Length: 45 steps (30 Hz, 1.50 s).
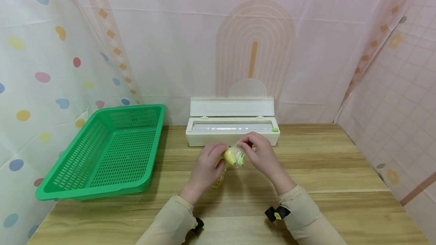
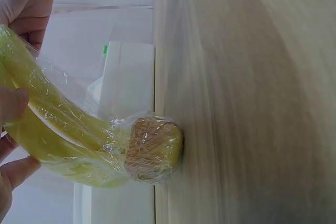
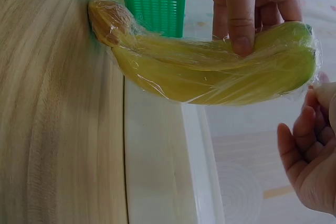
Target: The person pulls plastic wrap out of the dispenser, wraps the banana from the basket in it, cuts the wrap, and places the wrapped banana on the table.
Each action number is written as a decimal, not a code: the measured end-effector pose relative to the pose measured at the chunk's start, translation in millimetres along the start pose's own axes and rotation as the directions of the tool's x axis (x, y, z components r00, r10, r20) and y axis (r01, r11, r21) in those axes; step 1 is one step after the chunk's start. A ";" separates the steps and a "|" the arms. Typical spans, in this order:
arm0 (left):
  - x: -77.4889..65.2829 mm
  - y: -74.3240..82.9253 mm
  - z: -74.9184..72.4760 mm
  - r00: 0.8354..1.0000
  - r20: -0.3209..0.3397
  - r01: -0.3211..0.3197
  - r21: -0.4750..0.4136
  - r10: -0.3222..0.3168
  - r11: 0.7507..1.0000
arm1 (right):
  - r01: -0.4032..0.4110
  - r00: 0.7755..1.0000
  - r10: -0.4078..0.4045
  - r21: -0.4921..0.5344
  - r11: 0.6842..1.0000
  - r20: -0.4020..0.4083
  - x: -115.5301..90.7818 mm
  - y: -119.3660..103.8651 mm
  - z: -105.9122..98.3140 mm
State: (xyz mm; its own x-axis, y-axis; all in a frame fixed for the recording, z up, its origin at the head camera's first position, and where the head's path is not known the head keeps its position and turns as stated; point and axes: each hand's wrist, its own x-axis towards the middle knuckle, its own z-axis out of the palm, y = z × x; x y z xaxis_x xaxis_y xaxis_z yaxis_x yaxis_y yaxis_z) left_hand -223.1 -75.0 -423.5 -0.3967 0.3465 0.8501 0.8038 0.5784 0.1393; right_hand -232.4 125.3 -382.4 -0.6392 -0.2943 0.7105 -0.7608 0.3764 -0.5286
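Note:
A small bunch of yellow bananas (image 1: 230,157), wrapped in clear cling film, stands on end with its brown stem end (image 2: 152,148) down at the table. Greenish tips (image 3: 302,51) point upward. My left hand (image 1: 205,164) grips the bunch near the top, its thumb pressed on one side and its fingers behind, as the right wrist view shows. At the tips, my right hand (image 1: 261,155) pinches the edge of the film (image 3: 314,80) between thumb and forefinger. The film clings smoothly along the fruit and bunches up in creases round the stem.
Behind the hands sits a white cling film dispenser (image 1: 233,139), its lid (image 1: 232,107) raised, with a roll inside and a green slider (image 1: 275,129) at its right end. A green plastic basket (image 1: 146,169) stands at the left on the wooden table (image 1: 340,184). Patterned curtains (image 1: 170,48) enclose the back and sides.

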 end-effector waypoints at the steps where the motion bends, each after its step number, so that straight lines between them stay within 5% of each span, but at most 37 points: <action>1: -0.2 0.0 -0.1 1.000 -0.001 -0.005 -0.004 0.005 1.000 | -0.020 1.000 0.020 0.005 1.000 0.018 0.3 0.0 0.1; 7: -1.7 0.7 -1.3 1.000 -0.003 -0.024 -0.035 0.024 0.999 | -0.128 0.983 0.123 0.029 0.991 0.139 3.5 -3.0 -1.1; 19: -3.7 2.1 -2.5 0.997 -0.010 -0.072 -0.056 0.072 0.996 | -0.288 0.897 0.248 0.059 0.956 0.365 11.0 -2.5 -6.1; 25: -6.7 3.0 -3.7 0.999 0.003 -0.049 -0.065 0.049 0.997 | -0.354 0.835 0.305 0.022 0.935 0.458 17.6 -4.4 -9.2; 32: -6.8 6.0 -4.3 0.999 0.007 -0.042 -0.079 0.043 0.996 | -0.487 0.741 0.388 0.041 0.872 0.547 22.7 -3.6 -12.5; 45: -6.6 4.1 -3.2 0.996 -0.019 -0.084 -0.080 0.083 0.993 | -0.514 0.719 0.370 0.092 0.853 0.589 26.3 -2.3 -6.6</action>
State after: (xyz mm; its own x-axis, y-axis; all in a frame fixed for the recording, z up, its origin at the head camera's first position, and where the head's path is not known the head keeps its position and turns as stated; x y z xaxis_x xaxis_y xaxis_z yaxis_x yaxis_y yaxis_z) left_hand -215.8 -77.3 -426.9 -0.3204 0.3792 0.8681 0.8673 0.4860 0.1078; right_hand -246.7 122.5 -359.4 -0.8069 -0.5892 0.0414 -0.3302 0.3919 -0.8587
